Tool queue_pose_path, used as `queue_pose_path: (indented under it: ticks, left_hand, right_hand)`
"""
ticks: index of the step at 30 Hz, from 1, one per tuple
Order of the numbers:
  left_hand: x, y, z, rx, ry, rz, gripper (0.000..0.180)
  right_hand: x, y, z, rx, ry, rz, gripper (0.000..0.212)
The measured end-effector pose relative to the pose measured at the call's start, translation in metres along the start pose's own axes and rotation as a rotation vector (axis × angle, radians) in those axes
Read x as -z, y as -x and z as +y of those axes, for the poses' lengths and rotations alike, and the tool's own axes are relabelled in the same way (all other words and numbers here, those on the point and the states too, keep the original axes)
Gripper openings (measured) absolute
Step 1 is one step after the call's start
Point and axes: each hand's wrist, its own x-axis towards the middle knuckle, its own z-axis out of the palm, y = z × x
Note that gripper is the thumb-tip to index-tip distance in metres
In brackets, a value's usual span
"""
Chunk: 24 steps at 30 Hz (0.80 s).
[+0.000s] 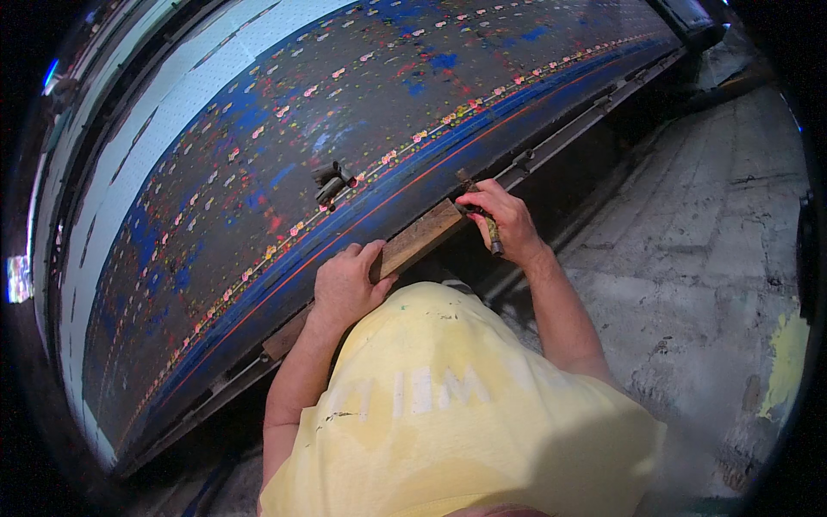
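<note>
A long wooden bar (422, 238) lies slantwise along the near edge of the paint-spotted table. My left hand (346, 283) is closed around its middle, thumb on the near side and fingers over the far side. By the bar's right end, my right hand (506, 220) grips a short, stained, rod-like tool (493, 233) with a dark, blunt lower tip. The tool's upper end sticks out above my fingers, and the hand hides its middle. The bar's left part (287, 334) shows beyond my left forearm.
A dark metal piece with tube-like parts (332, 184) sits on the table surface (379, 112), which carries rows of small coloured flower prints and blue smears. A metal rail (594, 108) with small fittings runs along its near edge. Stained grey floor (680, 250) lies to the right.
</note>
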Motion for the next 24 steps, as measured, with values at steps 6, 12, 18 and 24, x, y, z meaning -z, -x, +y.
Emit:
queue_pose_path:
  ticks: [6, 12, 18, 24]
  left_hand:
    - [-0.003, 0.001, 0.000, -0.015, -0.007, 0.029, 0.059]
    - [-0.004, 0.001, -0.001, -0.016, -0.023, 0.023, 0.060]
    - [-0.005, 0.003, -0.003, -0.029, -0.032, 0.026, 0.062]
    - [-0.002, -0.001, 0.000, -0.035, -0.025, -0.014, 0.067]
  right_hand:
    - [0.002, -0.004, -0.005, 0.004, 0.022, -0.037, 0.044]
    - [0.003, -0.007, 0.000, -0.016, -0.044, -0.068, 0.044]
    - [0.001, -0.007, 0.005, -0.049, -0.045, -0.095, 0.042]
    - [-0.010, 0.000, 0.012, -0.047, -0.049, -0.080, 0.041]
